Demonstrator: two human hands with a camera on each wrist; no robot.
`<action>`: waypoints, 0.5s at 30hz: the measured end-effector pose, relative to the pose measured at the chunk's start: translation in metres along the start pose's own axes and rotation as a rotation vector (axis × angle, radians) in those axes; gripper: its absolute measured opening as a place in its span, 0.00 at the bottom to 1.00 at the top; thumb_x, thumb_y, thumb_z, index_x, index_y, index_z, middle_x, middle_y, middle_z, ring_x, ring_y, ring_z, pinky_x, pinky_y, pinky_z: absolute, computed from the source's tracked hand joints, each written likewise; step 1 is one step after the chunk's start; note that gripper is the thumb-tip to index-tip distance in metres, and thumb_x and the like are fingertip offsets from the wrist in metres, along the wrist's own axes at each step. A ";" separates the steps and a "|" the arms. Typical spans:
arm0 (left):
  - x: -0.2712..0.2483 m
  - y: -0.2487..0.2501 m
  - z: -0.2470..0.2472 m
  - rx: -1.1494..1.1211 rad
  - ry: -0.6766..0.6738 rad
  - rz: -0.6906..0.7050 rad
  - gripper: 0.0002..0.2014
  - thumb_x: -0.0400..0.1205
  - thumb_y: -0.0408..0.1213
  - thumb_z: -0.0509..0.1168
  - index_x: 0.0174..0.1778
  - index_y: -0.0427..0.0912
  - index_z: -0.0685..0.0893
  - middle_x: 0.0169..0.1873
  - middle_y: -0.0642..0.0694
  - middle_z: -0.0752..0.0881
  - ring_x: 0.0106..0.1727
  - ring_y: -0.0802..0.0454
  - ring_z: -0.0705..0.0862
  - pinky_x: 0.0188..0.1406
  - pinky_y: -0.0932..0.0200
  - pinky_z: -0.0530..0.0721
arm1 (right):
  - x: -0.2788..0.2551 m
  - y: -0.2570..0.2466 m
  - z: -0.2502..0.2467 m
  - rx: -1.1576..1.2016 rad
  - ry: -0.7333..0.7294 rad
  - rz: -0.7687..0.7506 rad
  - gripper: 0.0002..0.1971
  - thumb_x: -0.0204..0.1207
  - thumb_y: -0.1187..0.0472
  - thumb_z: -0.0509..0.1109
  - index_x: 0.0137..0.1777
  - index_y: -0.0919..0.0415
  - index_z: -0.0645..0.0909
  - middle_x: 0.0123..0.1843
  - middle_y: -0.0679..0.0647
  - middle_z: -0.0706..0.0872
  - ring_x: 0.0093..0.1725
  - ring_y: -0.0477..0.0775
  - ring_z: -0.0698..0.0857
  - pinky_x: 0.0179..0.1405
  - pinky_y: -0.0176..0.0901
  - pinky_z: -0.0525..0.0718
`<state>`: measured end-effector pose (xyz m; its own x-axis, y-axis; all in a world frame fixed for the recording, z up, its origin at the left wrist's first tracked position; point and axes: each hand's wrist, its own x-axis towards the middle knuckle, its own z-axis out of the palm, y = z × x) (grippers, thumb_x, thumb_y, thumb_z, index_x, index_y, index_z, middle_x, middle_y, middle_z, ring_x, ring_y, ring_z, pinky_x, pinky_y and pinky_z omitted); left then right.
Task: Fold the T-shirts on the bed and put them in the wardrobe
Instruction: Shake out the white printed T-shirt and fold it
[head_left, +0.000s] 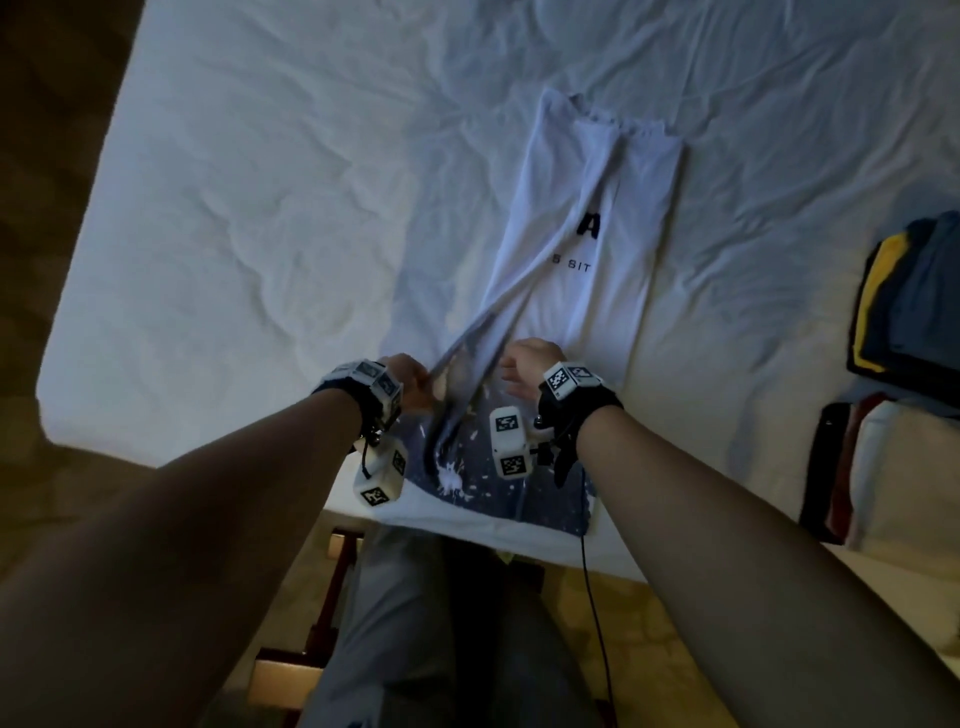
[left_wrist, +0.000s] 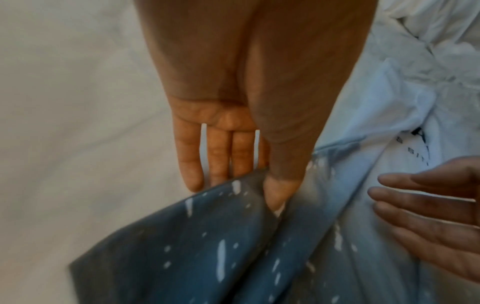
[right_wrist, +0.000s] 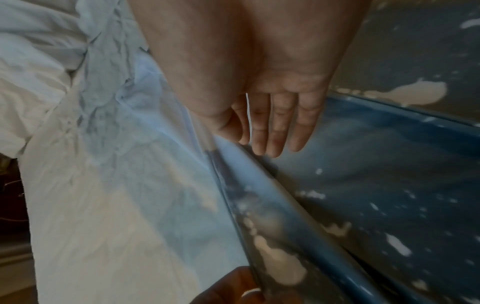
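left hand (head_left: 410, 382) pinches t-shirt (head_left: 597, 249) edge; right hand (head_left: 524, 371) flat.

T-shirt (head_left: 597, 244) on bed (head_left: 260, 208), folded pile (head_left: 909, 296) to its right

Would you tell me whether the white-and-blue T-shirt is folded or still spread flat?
Partly folded: the T-shirt lies narrowed lengthwise on the bed, and the left hand pinches one long side, lifted above it.

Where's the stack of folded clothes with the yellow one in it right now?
In the head view, the stack of folded yellow and blue clothes sits at the bed's right edge, right of the white and blue T-shirt being folded.
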<state>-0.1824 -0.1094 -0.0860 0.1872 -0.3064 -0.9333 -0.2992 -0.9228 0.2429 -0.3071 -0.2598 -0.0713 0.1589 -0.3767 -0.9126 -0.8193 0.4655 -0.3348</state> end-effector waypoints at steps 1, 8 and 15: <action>-0.007 -0.002 0.005 -0.002 0.029 0.022 0.08 0.75 0.39 0.74 0.47 0.45 0.86 0.48 0.41 0.88 0.47 0.40 0.88 0.52 0.46 0.88 | -0.004 0.008 0.005 0.015 -0.008 0.002 0.11 0.79 0.64 0.63 0.37 0.58 0.81 0.37 0.58 0.86 0.43 0.60 0.86 0.50 0.56 0.88; -0.060 0.021 0.053 -0.357 -0.125 0.247 0.11 0.81 0.27 0.68 0.59 0.38 0.84 0.50 0.39 0.88 0.48 0.42 0.88 0.52 0.46 0.88 | -0.047 0.052 0.018 0.236 -0.261 0.130 0.22 0.72 0.42 0.75 0.52 0.62 0.86 0.42 0.62 0.89 0.37 0.60 0.88 0.36 0.48 0.86; -0.066 -0.001 0.082 -0.547 0.039 0.103 0.12 0.80 0.27 0.66 0.59 0.37 0.84 0.48 0.37 0.88 0.41 0.47 0.84 0.42 0.52 0.87 | -0.013 0.128 0.003 0.023 -0.031 0.006 0.09 0.64 0.56 0.73 0.43 0.60 0.85 0.44 0.69 0.88 0.48 0.72 0.89 0.50 0.70 0.87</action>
<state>-0.2709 -0.0692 -0.0464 0.2199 -0.4006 -0.8895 0.2092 -0.8712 0.4441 -0.4125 -0.1930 -0.1027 0.1711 -0.3495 -0.9212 -0.8077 0.4857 -0.3343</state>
